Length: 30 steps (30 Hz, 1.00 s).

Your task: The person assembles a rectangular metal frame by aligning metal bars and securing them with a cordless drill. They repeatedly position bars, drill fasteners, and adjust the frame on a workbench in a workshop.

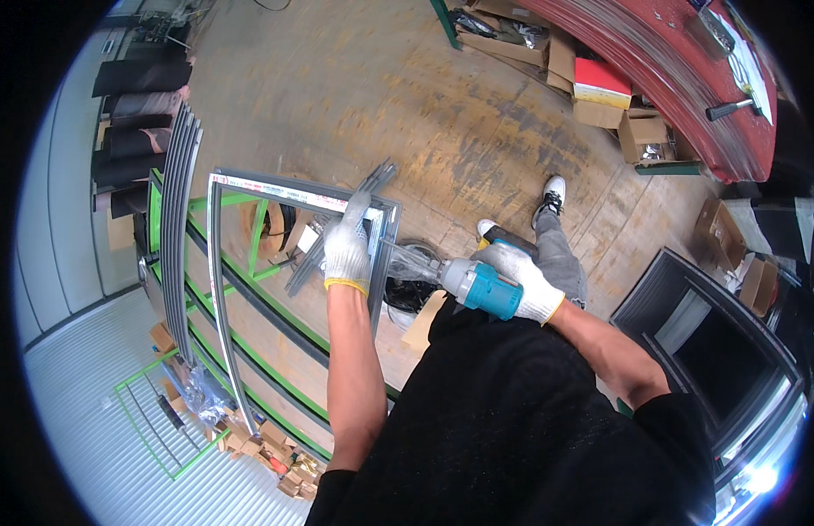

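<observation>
My right hand (521,279), in a white glove with a yellow cuff, is wrapped round a teal cordless drill (484,289). The drill's long thin bit points left, at the side of a dark grey window frame (382,279) near its corner. Whether the tip touches the frame is too small to tell. At that same corner my left hand (346,249), gloved alike, grips the frame, with its fingers partly hidden. Printed protective tape (275,192) runs along the frame's far bar. Grey metal profiles (307,267) lie beside and under my left hand.
A green rack (258,237) with dark bars stands under the frame, long grey profiles (177,237) leaning at its left. A bucket (408,294) of dark pieces is below the drill. Open cartons (643,131) and a red wrapped stack (687,79) are far right; another dark frame (714,337) leans nearer.
</observation>
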Each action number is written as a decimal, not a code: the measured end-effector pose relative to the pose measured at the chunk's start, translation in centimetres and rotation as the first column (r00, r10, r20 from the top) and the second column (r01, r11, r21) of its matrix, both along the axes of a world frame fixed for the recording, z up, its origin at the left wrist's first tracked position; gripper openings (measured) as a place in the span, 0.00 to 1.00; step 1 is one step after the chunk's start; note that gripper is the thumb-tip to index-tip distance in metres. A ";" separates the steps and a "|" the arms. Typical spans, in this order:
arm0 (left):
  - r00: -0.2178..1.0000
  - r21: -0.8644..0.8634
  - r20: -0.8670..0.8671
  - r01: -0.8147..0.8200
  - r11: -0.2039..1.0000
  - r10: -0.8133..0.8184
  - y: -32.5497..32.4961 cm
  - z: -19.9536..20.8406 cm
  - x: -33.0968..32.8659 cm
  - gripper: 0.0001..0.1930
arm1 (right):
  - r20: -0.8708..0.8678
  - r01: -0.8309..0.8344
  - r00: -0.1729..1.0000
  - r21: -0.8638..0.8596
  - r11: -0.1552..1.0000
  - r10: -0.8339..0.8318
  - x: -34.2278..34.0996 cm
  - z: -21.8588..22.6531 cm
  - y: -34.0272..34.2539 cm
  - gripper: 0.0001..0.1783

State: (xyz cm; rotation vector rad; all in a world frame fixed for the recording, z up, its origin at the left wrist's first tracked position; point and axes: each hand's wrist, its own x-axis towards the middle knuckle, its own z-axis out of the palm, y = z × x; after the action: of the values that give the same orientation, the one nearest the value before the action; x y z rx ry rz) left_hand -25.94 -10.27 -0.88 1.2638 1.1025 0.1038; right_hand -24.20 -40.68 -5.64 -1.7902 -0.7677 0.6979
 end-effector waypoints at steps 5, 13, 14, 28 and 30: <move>0.998 0.027 -0.055 -0.004 1.000 0.006 0.0 0.3 0.2 0.17 | 0.002 0.025 1.000 0.012 1.000 -0.025 -0.1 0.0 0.6 0.18; 1.000 0.036 0.015 -0.021 0.999 0.021 -0.6 0.9 0.2 0.15 | 0.155 0.014 0.988 0.017 1.000 -0.016 1.2 1.4 -0.1 0.19; 0.999 0.033 0.020 -0.030 0.999 0.029 -0.7 0.9 0.2 0.15 | 0.162 0.021 0.986 0.033 0.999 -0.026 1.2 1.3 0.0 0.20; 0.996 0.034 0.071 -0.056 0.998 0.054 -1.0 1.1 -0.2 0.20 | 0.224 -0.128 0.968 0.038 0.991 0.116 1.8 0.1 -0.2 0.24; 1.000 0.058 0.014 -0.018 0.998 0.017 -1.2 1.5 -0.3 0.21 | 0.253 -0.135 0.961 0.069 0.988 0.114 2.3 0.6 -0.2 0.25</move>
State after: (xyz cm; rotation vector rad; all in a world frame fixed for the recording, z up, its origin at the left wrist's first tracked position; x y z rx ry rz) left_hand -26.23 -11.51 0.62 1.3042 1.1057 0.1585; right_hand -21.93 -40.90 -5.01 -1.7820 -1.0706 0.5185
